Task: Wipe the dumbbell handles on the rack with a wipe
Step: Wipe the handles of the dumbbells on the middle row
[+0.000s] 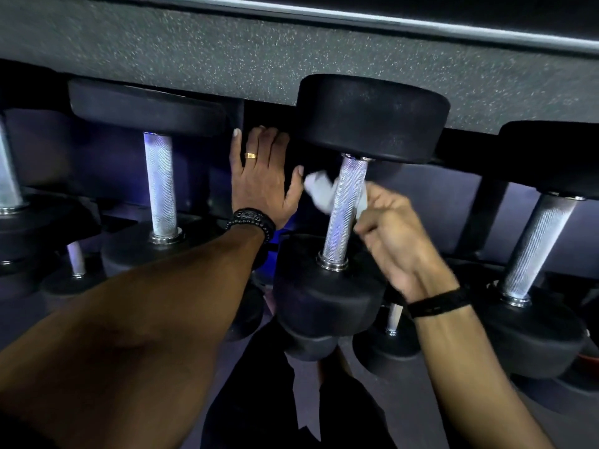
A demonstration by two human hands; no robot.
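I count four dumbbells on the upper rack row: one at nine o'clock (6, 179), a second (160, 183), a third at centre (345, 212), a fourth at three o'clock (538, 247). Two smaller handles (76, 259) show below. One wipe (319, 192), one ring (250, 155), two wristbands (251, 220).

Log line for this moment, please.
step: wiping middle dumbbell handle | right hand: grips white wipe behind handle | left hand: flat on rack
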